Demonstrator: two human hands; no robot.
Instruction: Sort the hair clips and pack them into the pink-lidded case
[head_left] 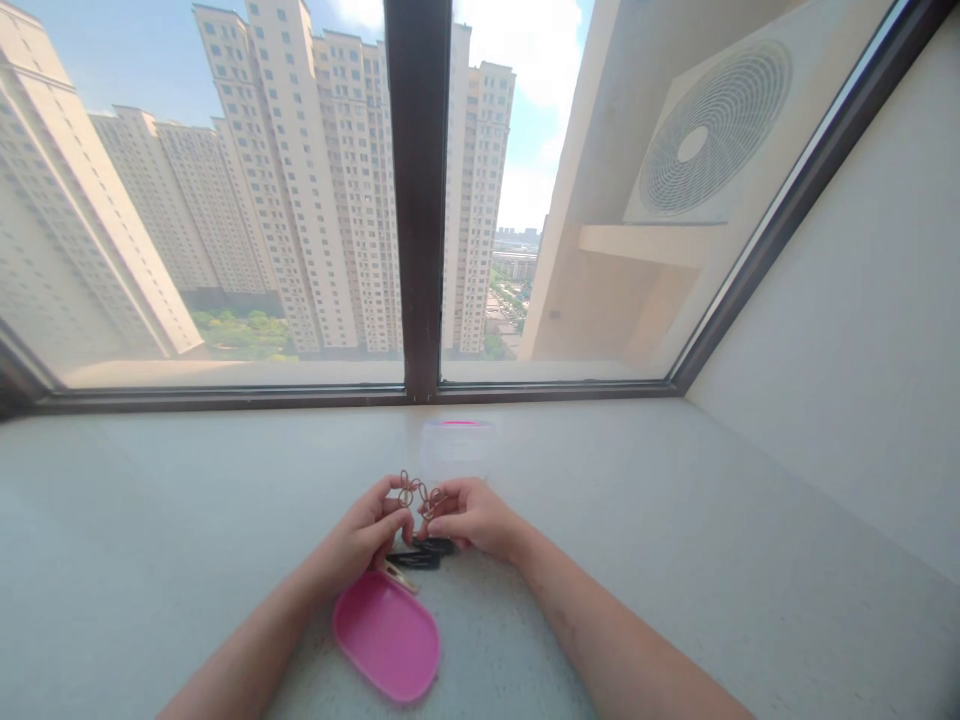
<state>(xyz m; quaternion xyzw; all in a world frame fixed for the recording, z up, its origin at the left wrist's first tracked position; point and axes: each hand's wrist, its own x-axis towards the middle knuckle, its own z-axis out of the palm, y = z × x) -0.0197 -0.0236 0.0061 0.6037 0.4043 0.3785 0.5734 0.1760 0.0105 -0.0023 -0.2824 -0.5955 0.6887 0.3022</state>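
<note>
Left hand point(367, 530): our grip pinches the brown loops point(408, 488).
Right hand point(474, 515): we pinch them here too.
Brown loops: between our two hands, near the black clips point(417, 561).
Pink tray point(390, 640): on the windowsill point(187, 500), close to us.
Clear box point(459, 445): beyond our hands.

A person's two arms enter from the bottom of the view, the left forearm point(274, 625) and the right forearm point(600, 630) both bare as far as they can be seen, smooth in outline, broader toward the lower edge and tapering gradually to slim, uncovered wrists. The left hand point(370, 528) and right hand point(474, 518) are bare as well, similar in size, with slender fingers and softly rounded thumbs. Finer details, such as the fingernails, are too small to make out clearly.
</note>
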